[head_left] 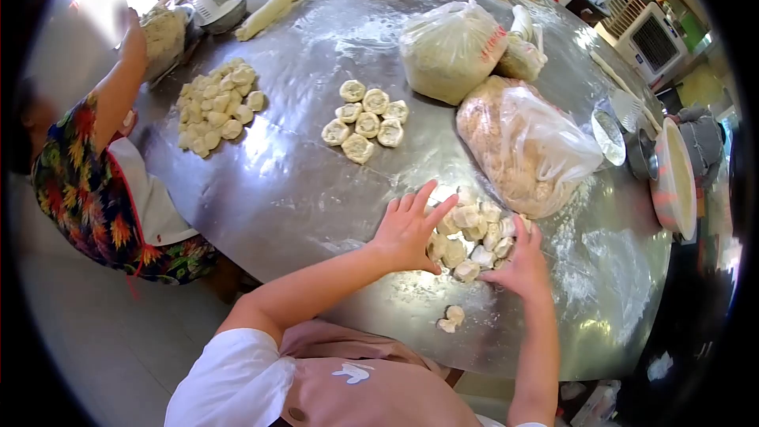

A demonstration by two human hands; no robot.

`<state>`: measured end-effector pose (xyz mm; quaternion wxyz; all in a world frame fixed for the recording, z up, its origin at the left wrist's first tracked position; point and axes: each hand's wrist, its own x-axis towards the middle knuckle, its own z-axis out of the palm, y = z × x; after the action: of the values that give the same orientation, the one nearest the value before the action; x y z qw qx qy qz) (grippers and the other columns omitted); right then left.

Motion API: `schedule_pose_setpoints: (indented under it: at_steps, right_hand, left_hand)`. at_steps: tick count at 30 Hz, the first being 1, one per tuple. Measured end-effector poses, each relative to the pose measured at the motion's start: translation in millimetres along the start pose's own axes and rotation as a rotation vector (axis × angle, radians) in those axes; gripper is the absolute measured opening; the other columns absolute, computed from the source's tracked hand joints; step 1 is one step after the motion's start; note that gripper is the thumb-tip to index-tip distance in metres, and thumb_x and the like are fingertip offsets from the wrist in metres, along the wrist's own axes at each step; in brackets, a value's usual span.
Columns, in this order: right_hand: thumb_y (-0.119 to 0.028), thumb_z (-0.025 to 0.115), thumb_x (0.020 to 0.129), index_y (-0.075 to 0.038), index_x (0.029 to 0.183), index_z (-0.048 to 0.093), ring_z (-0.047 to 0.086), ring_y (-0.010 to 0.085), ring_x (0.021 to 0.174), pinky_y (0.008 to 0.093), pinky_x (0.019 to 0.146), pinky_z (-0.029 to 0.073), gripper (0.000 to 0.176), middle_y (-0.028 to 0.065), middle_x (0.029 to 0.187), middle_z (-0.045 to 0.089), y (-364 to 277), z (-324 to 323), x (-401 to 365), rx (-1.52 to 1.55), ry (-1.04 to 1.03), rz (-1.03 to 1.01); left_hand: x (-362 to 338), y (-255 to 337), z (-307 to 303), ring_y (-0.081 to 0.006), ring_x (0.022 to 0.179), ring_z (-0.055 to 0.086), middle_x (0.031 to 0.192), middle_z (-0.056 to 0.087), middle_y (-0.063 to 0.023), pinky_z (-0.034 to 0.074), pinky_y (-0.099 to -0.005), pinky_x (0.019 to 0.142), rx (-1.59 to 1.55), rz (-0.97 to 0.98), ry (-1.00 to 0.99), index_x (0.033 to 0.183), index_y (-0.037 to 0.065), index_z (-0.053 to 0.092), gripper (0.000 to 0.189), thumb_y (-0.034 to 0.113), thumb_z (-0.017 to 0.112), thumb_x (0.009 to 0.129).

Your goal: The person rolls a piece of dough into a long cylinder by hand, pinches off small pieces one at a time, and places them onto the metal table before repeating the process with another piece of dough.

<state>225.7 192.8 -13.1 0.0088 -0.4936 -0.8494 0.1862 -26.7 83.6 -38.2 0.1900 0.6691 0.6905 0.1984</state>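
Note:
Between my two hands lies a cluster of small floured dough pieces (474,235) on the metal table. At its left edge my left hand (407,231) has its fingers spread, with nothing held. My right hand (523,262) curves round the right side of the cluster, thumb and fingers apart, touching the outer pieces. A few loose dough bits (451,319) lie nearer to me. Farther off, several round, dimpled dough pieces (367,123) sit in a group. A larger pile of dough pieces (217,107) is at the left.
Two filled plastic bags (452,51) (526,142) rest beyond my hands on the floured metal table (316,213). A co-worker (79,174) stands at the left, near a metal bowl (223,12). Bowls and a large basin (674,178) stand at the right edge.

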Motion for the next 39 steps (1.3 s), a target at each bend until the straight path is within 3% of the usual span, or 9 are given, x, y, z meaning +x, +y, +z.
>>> schedule_pose_setpoints:
  at_steps: [5,11,18,23,25,27,29,33,39]
  right_hand:
    - [-0.044,0.098,0.045,-0.02,0.152,0.032,0.056,0.048,0.121,0.0504,0.099,0.05,0.128,0.026,0.15,0.032,-6.9,-1.4,14.1,-0.058,-0.119,-0.093]
    - [-0.037,0.099,0.046,-0.015,0.149,0.036,0.051,0.0424,0.126,0.0483,0.102,0.048,0.123,0.0227,0.141,0.039,-21.3,22.2,29.6,0.148,-0.058,-0.354]
    - [-0.032,0.097,0.051,-0.01,0.145,0.04,0.05,0.0417,0.126,0.0476,0.104,0.047,0.113,0.0217,0.135,0.043,-154.8,77.4,38.8,0.381,-0.124,-0.54]
    - [-0.025,0.093,0.065,-0.01,0.147,0.039,0.055,0.0387,0.12,0.0458,0.1,0.051,0.099,0.0238,0.144,0.038,-315.7,134.5,97.9,0.473,0.075,-0.787]
    - [-0.02,0.089,0.073,-0.009,0.148,0.04,0.059,0.0337,0.117,0.0431,0.098,0.052,0.09,0.0221,0.149,0.035,-373.1,136.8,119.0,0.931,-0.185,-0.63]
    - [-0.017,0.086,0.077,-0.009,0.148,0.04,0.062,0.0301,0.114,0.0392,0.095,0.054,0.085,0.0182,0.154,0.033,-403.3,136.2,134.7,0.876,-0.142,-0.69]
    - [-0.015,0.084,0.078,-0.007,0.143,0.048,0.063,0.0287,0.112,0.0368,0.094,0.054,0.074,0.018,0.148,0.042,-404.2,124.1,138.7,0.761,-0.152,-0.739]
    - [-0.013,0.078,0.083,-0.006,0.11,0.069,0.068,0.0276,0.087,0.035,0.076,0.056,0.03,0.0135,0.101,0.068,-332.7,108.1,135.7,0.548,-0.044,-0.902]
    - [-0.023,0.074,0.083,-0.013,0.085,0.07,0.063,0.0289,0.064,0.0397,0.056,0.051,0.011,0.0084,0.072,0.064,-230.9,103.1,125.0,0.116,-0.076,-0.73]
  left_hand:
    - [49.8,8.6,-3.4,-0.0419,0.121,0.052,0.154,0.034,-0.0203,0.048,-0.0511,0.096,0.022,0.112,-0.176,0.158,0.03,0.028,0.131,0.05,0.094,0.047]
    - [62.0,-4.2,6.7,-0.0397,0.111,0.06,0.124,0.05,-0.019,0.054,-0.0476,0.089,-0.136,0.237,-0.236,0.13,0.012,0.052,0.078,0.026,0.083,0.059]
    - [-44.2,-103.6,-71.4,-0.0424,0.122,0.055,0.141,0.045,-0.023,0.048,-0.0426,0.102,-0.312,0.009,-0.154,0.137,0.013,0.05,0.083,0.02,0.082,0.06]
    - [-114.2,-233.8,-126.2,-0.0423,0.127,0.053,0.143,0.047,-0.0246,0.047,-0.0436,0.105,-0.028,-0.045,0.362,0.126,0.014,0.062,0.063,0.01,0.077,0.065]
    - [-129.7,-279.5,-157.5,-0.0418,0.133,0.048,0.144,0.049,-0.0224,0.041,-0.0469,0.109,-0.003,-0.124,0.625,0.129,0.015,0.062,0.065,0.003,0.07,0.066]
    - [-140.3,-285.6,-177.9,-0.0414,0.138,0.043,0.145,0.048,-0.0201,0.032,-0.0523,0.114,0.131,-0.37,0.674,0.13,0.016,0.062,0.067,0.003,0.069,0.065]
    - [-138.5,-286.9,-180.6,-0.0435,0.139,0.039,0.146,0.046,-0.0202,0.027,-0.0543,0.115,0.102,-0.419,0.737,0.13,0.015,0.061,0.066,0.003,0.066,0.065]
    - [-94.7,-285.7,-195.2,-0.0422,0.141,0.035,0.147,0.043,-0.0189,0.026,-0.0537,0.115,0.165,-0.464,0.884,0.131,0.014,0.06,0.067,0.003,0.063,0.065]
    - [38.7,-330.1,-265.0,-0.0383,0.141,0.037,0.148,0.044,-0.0181,0.029,-0.051,0.115,0.002,-0.639,0.618,0.143,0.016,0.048,0.077,0.019,0.073,0.071]
